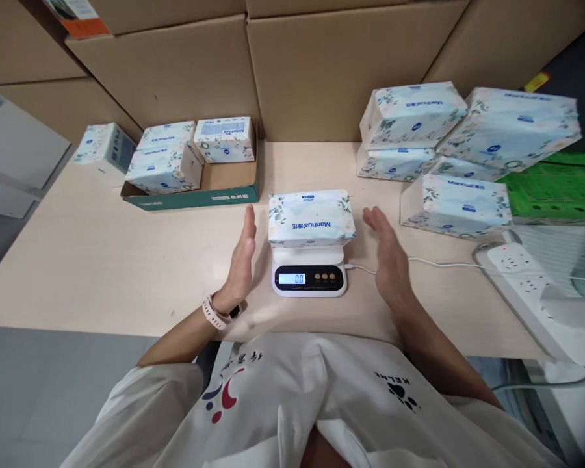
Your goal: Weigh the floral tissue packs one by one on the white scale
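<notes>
A pack of tissues (pixel 311 218) in pale blue floral wrap lies on a small white kitchen scale (pixel 309 279) at the middle of the table. The scale's lit display reads 0.0. My left hand (pixel 242 260) stands on edge just left of the pack, fingers straight and together, open, a short gap from the wrap. My right hand (pixel 387 257) is held flat and open to the right of the pack, also apart from it. Neither hand holds anything. A pale watch sits on my left wrist.
A shallow cardboard tray (pixel 224 188) at the back left holds three tissue packs; another pack (pixel 104 151) lies beside it. Several packs (pixel 448 149) are piled at the back right. A white power strip (pixel 526 273) and the scale's cable lie right. Cardboard boxes (pixel 331 71) line the back.
</notes>
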Demonstrator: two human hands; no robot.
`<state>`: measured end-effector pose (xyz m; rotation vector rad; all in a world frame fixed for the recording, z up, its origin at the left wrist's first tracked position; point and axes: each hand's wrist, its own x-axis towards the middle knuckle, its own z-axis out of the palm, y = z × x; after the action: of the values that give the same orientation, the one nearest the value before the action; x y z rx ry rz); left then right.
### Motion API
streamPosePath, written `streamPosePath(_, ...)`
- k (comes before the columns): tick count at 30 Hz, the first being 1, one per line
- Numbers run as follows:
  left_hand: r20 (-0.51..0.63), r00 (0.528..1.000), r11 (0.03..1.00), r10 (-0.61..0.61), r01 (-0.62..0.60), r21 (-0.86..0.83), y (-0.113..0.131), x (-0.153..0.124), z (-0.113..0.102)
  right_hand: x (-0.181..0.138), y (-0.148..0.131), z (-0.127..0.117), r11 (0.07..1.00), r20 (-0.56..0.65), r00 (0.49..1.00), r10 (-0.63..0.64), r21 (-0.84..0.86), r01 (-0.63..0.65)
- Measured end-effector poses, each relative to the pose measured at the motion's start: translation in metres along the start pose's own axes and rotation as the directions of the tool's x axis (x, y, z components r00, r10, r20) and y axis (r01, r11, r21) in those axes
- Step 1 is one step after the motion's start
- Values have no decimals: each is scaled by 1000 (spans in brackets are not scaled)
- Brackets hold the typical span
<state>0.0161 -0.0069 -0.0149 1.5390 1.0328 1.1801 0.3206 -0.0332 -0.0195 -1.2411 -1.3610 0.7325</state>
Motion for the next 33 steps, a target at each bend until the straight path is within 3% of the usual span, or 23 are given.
streamPosePath(4, -87, 995, 998, -45, 41, -50, -6, 6, -9, -2, 6, -7, 998, -131, 990, 51, 34, -47)
streamPosePath(8, -52, 993, 989, -110, 104, -106, 0, 9, -8, -3, 5, -10, 997, -196, 979, 52, 72, -39)
streamPosePath(18, -31, 981, 968, -192, 184, -170, 9, 11, -4, -2, -4, -4, 989, -265, 960, 92, 140, -56)
streamPosePath(33, -111, 976, 963, -190, 163, -217, 11, 8, -3, 0, -10, -1, 971, -303, 948, 101, 236, -28)
